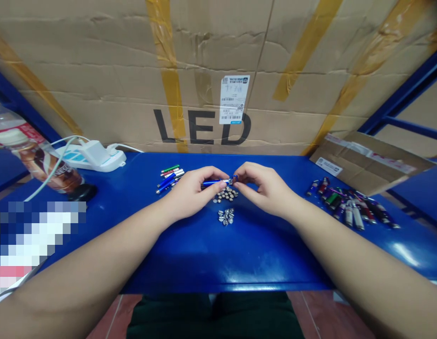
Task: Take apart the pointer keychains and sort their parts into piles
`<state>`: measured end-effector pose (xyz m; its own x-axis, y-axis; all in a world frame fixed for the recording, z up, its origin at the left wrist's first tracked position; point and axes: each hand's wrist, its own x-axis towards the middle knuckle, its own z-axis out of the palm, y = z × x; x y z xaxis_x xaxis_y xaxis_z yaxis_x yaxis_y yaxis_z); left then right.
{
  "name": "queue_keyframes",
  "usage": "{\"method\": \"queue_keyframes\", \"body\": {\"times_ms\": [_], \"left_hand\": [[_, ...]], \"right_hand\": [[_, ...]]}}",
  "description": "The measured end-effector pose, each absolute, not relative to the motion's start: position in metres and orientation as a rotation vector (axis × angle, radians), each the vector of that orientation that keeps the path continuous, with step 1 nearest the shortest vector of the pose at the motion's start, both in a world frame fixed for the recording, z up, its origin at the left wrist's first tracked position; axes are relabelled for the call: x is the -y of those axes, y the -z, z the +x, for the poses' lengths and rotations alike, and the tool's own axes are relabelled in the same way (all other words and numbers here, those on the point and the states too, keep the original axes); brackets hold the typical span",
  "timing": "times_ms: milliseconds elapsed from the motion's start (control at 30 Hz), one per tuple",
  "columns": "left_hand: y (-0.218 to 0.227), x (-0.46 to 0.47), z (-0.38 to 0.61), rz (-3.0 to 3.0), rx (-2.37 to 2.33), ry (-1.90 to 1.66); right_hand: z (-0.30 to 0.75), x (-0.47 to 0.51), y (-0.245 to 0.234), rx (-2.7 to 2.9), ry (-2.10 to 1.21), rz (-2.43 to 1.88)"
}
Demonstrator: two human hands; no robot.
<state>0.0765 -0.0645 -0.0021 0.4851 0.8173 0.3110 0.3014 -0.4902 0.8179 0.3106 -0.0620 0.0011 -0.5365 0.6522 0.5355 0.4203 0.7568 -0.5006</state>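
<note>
My left hand (193, 193) grips the body of a slim blue metal penlight (214, 183) above the blue table (261, 254). My right hand (264, 188) pinches the penlight's end with thumb and fingers, and the fingertips of both hands nearly meet. Just below them lies a pile of button cell batteries (225, 194), with a second small pile of silver button cells (226, 216) nearer me. Left of my left hand lies a small bunch of penlights (171, 179) in blue, green and silver. Several more mixed penlights (349, 205) lie in a heap beyond my right hand.
A tipped Nescafé bottle (38, 160) and a white power strip (91, 157) with cables stand at the far left. A large cardboard box marked LED (200, 94) walls the back, and a flat brown carton (367, 162) lies at the right corner.
</note>
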Motion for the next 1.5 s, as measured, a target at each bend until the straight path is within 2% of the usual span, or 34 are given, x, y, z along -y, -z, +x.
{"method": "queue_keyframes", "body": {"times_ms": [100,267,500,800,967,1200,1400,1500], "left_hand": [[0.0023,0.0660,0.0765,2.001,-0.885,-0.953],[0.0024,0.0678,0.0769,1.956,-0.868,-0.966],[0.0048,0.0662,0.0790,1.851,-0.811,-0.949],[-0.0001,0.0621,0.0773,1.682,-0.800,-0.992],[0.0009,0.0630,0.0733,1.886,-0.885,-0.986],[0.0018,0.0638,0.0746,2.294,-0.910,-0.995],[0.0017,0.0629,0.0733,2.489,-0.874,-1.002],[-0.0011,0.0629,0.0716,2.562,-0.866,-0.966]], "right_hand": [[0.3080,0.0630,0.0002,2.193,-0.452,-0.792],[0.3069,0.0613,-0.0006,2.179,-0.233,-0.609],[0.3100,0.0646,-0.0009,2.190,-0.390,-0.628],[0.3069,0.0649,0.0049,2.041,-0.815,-0.750],[0.3088,0.0616,0.0015,1.883,-1.134,-0.748],[0.3060,0.0616,-0.0009,1.790,-1.208,-0.929],[0.3048,0.0612,-0.0002,1.684,-1.591,-0.977],[0.3062,0.0626,-0.0024,1.708,-1.638,-0.961]]}}
